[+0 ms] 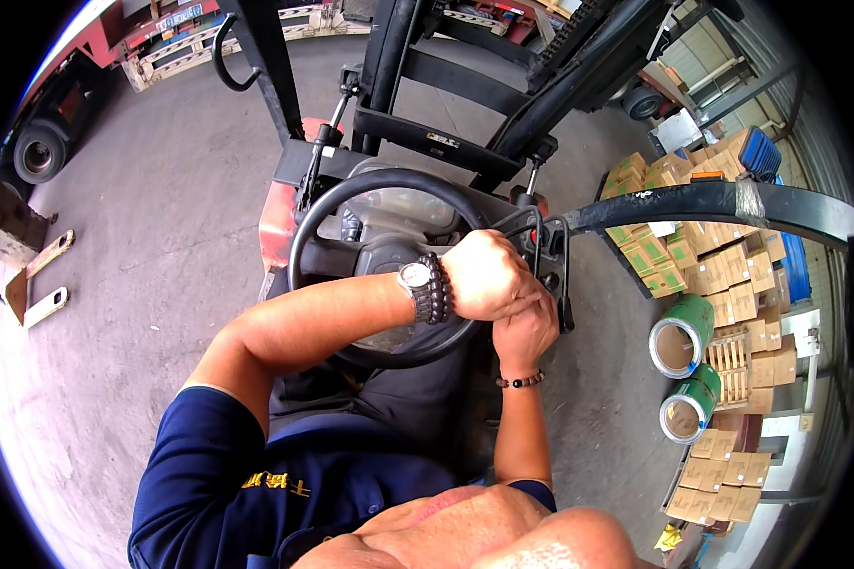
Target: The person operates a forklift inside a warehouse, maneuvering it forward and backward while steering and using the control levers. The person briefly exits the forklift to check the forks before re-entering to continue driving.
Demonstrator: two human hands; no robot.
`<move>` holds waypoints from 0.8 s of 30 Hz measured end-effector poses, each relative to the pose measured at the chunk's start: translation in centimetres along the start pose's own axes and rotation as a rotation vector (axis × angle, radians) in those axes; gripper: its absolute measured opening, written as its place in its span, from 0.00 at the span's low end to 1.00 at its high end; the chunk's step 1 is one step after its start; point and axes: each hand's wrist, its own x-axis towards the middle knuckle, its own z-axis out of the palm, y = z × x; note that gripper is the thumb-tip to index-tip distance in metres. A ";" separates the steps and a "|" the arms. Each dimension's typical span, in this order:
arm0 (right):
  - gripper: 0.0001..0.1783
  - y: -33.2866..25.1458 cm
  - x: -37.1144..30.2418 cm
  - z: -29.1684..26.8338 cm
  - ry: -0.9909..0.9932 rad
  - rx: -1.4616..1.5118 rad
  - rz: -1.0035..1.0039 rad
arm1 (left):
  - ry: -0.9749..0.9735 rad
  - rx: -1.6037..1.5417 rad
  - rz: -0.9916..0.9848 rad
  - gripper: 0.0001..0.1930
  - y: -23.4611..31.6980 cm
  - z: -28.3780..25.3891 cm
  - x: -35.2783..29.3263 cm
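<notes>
I sit at a forklift's black steering wheel [299, 242], which stands in front of my lap. My left hand [487, 275], with a wristwatch [415, 277] and dark beads at its wrist, reaches across the wheel and covers part of its right rim. Its fingers are curled in. Just below and to the right, my right hand [526, 334] is closed against the left one, a beaded bracelet [520, 381] on its wrist. Whatever the fingers hold, if anything, is hidden. Black control levers [566, 299] rise right beside both hands.
The forklift mast [455, 147] stands ahead. A curved black bar [655, 204] runs off to the right. Beyond it are stacked cartons [731, 275], two green rolls [697, 318] and a wooden pallet [728, 370]. Pallet forks [47, 308] lie at left, below a truck wheel [40, 152].
</notes>
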 end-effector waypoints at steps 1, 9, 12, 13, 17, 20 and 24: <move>0.13 0.0 -0.1 0.0 0.008 0.010 -0.011 | 0.001 -0.006 0.001 0.16 0.2 0.1 -0.1; 0.07 -0.6 -1.4 -0.4 -0.005 0.078 0.019 | -0.103 -0.072 0.038 0.18 3.4 2.2 -3.9; 0.07 -0.4 -1.0 0.2 -0.003 -0.019 0.015 | -0.148 -0.098 0.053 0.18 4.9 1.9 -5.4; 0.07 -0.5 -0.8 0.3 -0.010 -0.033 0.024 | -0.156 -0.117 0.064 0.18 5.2 1.8 -5.9; 0.06 -0.5 -0.1 -0.3 -0.041 -0.046 0.033 | -0.221 -0.138 0.071 0.19 7.2 1.2 -9.7; 0.07 0.0 -0.3 0.1 -0.027 -0.033 0.039 | -0.312 -0.162 0.085 0.18 7.6 -1.6 -14.2; 0.07 1.6 -0.7 -0.1 -0.003 -0.017 0.039 | -0.320 -0.107 -0.061 0.19 7.2 -7.6 -17.4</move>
